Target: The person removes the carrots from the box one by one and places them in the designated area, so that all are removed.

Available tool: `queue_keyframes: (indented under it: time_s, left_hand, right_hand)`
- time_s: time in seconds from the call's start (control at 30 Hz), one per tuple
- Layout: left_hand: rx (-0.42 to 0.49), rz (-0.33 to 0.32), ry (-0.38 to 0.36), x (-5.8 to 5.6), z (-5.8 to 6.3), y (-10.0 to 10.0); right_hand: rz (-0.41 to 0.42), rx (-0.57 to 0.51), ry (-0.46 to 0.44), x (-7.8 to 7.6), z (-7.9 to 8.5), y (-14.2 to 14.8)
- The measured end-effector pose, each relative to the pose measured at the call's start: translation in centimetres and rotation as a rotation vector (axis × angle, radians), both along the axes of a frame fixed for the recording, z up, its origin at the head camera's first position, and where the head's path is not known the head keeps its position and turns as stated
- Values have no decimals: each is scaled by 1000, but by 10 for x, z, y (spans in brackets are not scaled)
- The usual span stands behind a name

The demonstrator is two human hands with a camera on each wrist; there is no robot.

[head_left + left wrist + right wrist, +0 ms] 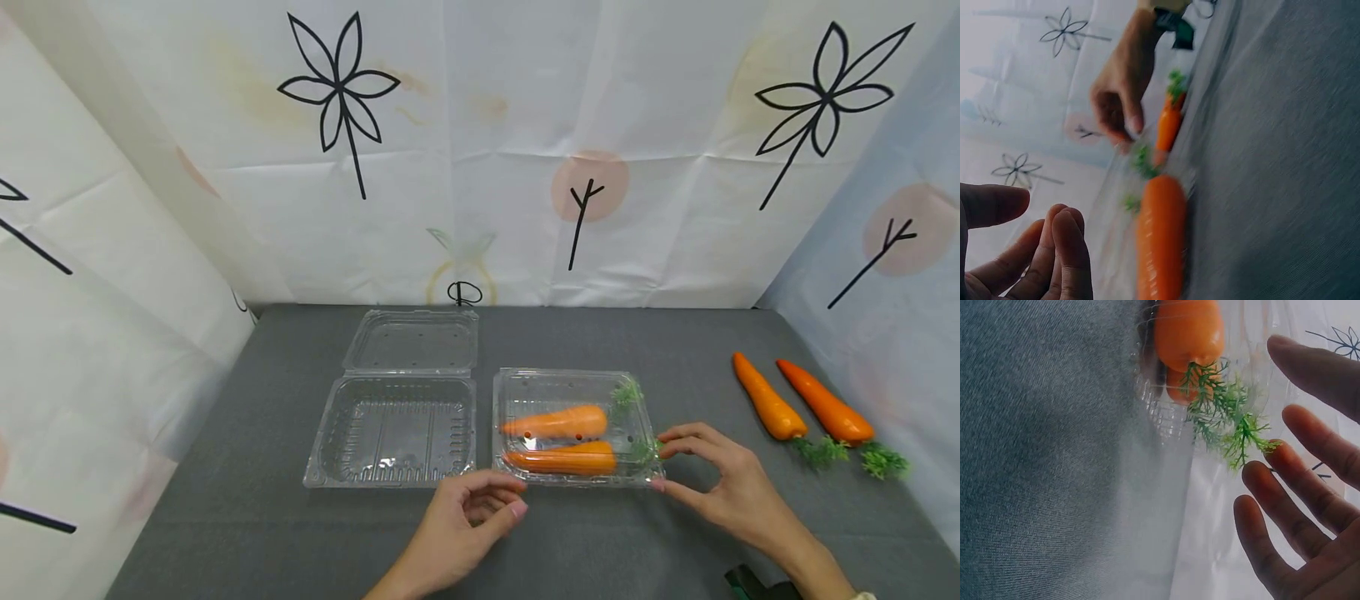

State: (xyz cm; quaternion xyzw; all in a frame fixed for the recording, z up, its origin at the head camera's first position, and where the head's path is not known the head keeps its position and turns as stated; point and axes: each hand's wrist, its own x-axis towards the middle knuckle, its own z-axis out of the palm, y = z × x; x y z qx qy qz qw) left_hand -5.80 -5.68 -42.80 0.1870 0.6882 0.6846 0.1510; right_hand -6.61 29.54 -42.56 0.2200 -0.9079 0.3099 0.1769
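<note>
A clear plastic clamshell box [551,383] sits with its lid down over two carrots, an upper one [570,422] and a lower one [577,458]. Their green tops lie to the right, and a green sprig [1244,439] pokes out at the box's edge in the right wrist view. My right hand [723,483] is at that right end, fingers spread, fingertips right at the sprig and the front corner. By the front left corner is my left hand [468,521], its fingers loosely bent and holding nothing.
An empty clear clamshell box [318,467] stands to the left with its lid [411,342] folded back. Two more carrots, one nearer [768,400] and one farther right [825,404], lie on the grey cloth [600,542]. Printed sheets [510,100] hang behind and beside the table.
</note>
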Motion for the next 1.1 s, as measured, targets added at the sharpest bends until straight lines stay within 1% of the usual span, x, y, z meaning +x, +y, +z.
queue_keyframes:
  time_s: [0.1,0.17,0.27,0.4,0.5,0.6,0.7,0.8,0.87,0.97,1.1]
  left_hand:
    - [0,-37,-69,7,-10,8]
    - [3,-44,-118,10,-17,11]
    - [2,-31,-160,12,-27,14]
    - [-18,-4,-177,12,-36,16]
    - [-35,35,-201,10,-40,18]
    - [-36,92,-215,9,-44,20]
    - [-40,153,-200,9,-48,23]
    - [-44,214,-183,8,-51,25]
    - [-44,249,-175,7,-52,26]
    - [-46,287,-177,7,-53,27]
    - [-46,311,-202,5,-54,28]
  right_hand:
    - [23,8,10,0,-1,1]
    - [43,15,16,0,-2,2]
    - [76,32,27,-1,-3,3]
    - [127,57,80,-2,-5,5]
    - [173,54,124,-3,-7,7]
    - [206,48,125,-3,-9,7]
    - [210,53,97,-3,-10,6]
    - [194,67,74,-2,-8,5]
    - [190,71,75,-3,-7,5]
    - [202,52,88,-4,-8,5]
    - [235,9,92,-6,-10,6]
